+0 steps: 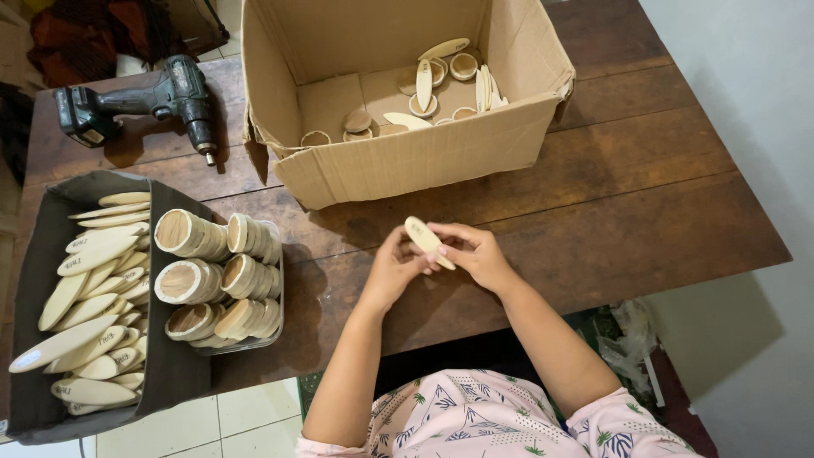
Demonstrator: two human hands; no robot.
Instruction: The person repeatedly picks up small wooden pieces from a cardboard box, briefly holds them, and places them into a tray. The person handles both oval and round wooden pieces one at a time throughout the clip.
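Left hand: my left hand (392,270) is curled, its fingertips pinching the near end of a wooden oval (428,242).
Right hand: my right hand (475,253) is closed lightly round the same piece from the other side, thumb and fingers on its edge.
Wooden oval: pale, flat, tilted; held between both hands above the table (661,187), not touching it.
Cardboard box (398,161): just beyond my hands, flaps open; its front wall is near my fingertips. More ovals and small round wooden cups lie inside.
Clear tub (275,293): well to the left of my left hand, packed with stacked wooden rings (191,282).
Dark tray (38,280): further left, touching the tub, filled with flat ovals (89,254).
Drill (153,102): far left and beyond, lying on its side.
Open room: bare tabletop to the right of my right hand, out to the table's right edge; a strip between my hands and the box.
Near edge: the table's front edge runs under my forearms.
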